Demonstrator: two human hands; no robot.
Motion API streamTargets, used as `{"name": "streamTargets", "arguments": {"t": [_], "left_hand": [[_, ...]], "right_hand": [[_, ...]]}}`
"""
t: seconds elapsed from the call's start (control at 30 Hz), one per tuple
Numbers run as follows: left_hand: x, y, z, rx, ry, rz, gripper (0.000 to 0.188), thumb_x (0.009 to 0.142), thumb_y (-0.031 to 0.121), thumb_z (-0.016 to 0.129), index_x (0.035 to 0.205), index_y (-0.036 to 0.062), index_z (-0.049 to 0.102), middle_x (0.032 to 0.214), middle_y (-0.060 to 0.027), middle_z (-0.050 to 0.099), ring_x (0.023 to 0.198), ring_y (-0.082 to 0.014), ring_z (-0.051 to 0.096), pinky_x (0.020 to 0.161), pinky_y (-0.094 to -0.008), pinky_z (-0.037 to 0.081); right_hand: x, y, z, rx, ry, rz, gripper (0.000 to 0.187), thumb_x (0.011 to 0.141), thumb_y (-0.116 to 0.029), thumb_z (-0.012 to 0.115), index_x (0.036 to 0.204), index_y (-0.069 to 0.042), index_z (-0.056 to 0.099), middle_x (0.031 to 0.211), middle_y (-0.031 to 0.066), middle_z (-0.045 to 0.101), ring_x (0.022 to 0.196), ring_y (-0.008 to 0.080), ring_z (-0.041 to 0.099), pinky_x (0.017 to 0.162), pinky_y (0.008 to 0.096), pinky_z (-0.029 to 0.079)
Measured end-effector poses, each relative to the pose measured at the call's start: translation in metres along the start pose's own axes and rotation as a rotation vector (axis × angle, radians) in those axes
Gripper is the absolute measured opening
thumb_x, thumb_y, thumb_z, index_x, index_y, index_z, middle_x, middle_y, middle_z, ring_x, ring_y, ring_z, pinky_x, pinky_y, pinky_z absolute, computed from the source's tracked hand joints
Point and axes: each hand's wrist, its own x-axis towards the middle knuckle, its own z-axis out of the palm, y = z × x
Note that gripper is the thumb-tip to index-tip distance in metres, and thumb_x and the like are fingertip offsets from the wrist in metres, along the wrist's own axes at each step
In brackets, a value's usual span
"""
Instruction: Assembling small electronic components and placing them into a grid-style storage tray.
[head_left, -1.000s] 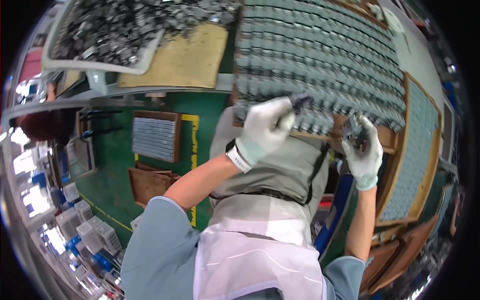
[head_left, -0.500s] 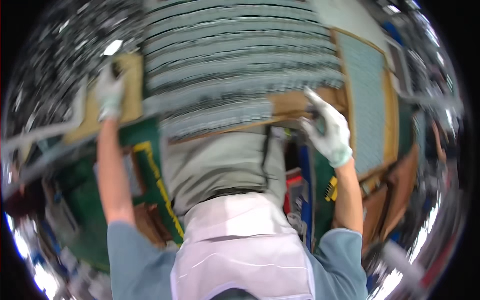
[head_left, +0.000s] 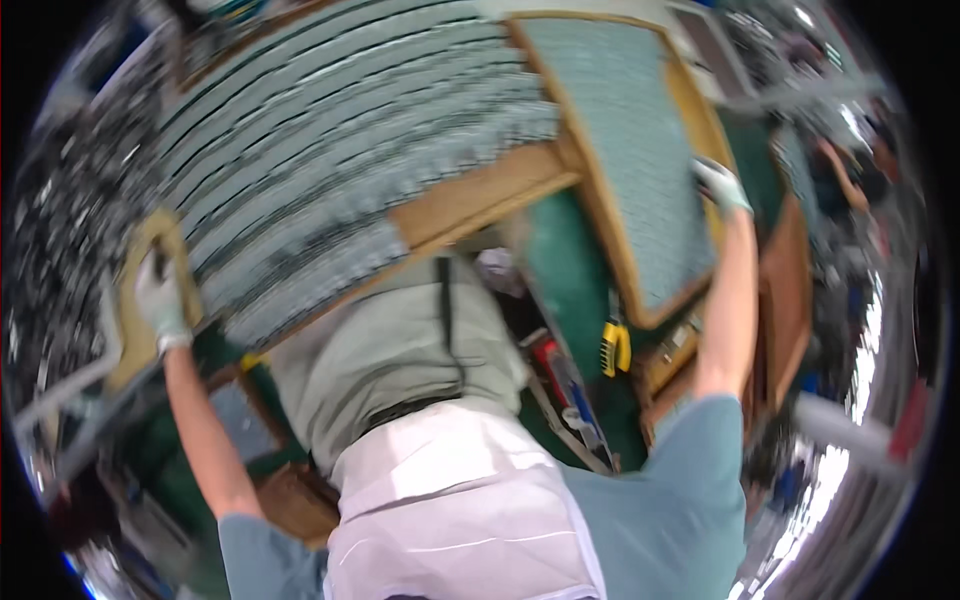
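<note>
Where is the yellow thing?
In the head view, the small yellow tool lies right of centre, just below the green-filled wooden tray and under the raised right arm.

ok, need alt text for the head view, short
A person's gloved left hand rests on a tan board beside a wide wooden tray of grey part rows, while the gloved right hand reaches the edge of a second wooden-framed grey-green tray. The picture is motion-blurred.

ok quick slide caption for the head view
Gloved left hand and right hand spread wide across wooden trays filled with small grey parts.
</note>
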Motion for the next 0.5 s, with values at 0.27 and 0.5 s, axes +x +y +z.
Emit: {"name": "streamTargets", "arguments": {"t": [0.27, 0.5], "left_hand": [[-0.009, -0.001, 0.012, -0.196, 0.022, 0.078, 0.030, 0.077, 0.005, 0.066, 0.106, -0.0023, 0.068, 0.108, -0.0203, 0.068, 0.102, -0.0295, 0.066, 0.088, -0.0347, 0.051], [-0.020, 0.016, 0.006, -0.344, -0.008, -0.091, 0.039, 0.076, 0.008, 0.060, 0.114, 0.0041, 0.066, 0.112, -0.0218, 0.064, 0.102, -0.0378, 0.062, 0.091, -0.0410, 0.050]], "right_hand": [[0.060, 0.075, -0.060, 0.160, 0.046, -0.071, 0.029, 0.087, -0.021, 0.068, 0.114, -0.011, 0.065, 0.086, -0.0036, 0.063, 0.069, 0.0071, 0.053, 0.060, 0.0229, 0.042], [0.101, 0.090, -0.086, 0.447, 0.033, 0.085, 0.025, 0.093, -0.016, 0.059, 0.115, -0.006, 0.065, 0.089, -0.0006, 0.066, 0.069, 0.0105, 0.056, 0.059, 0.0253, 0.042]]}}
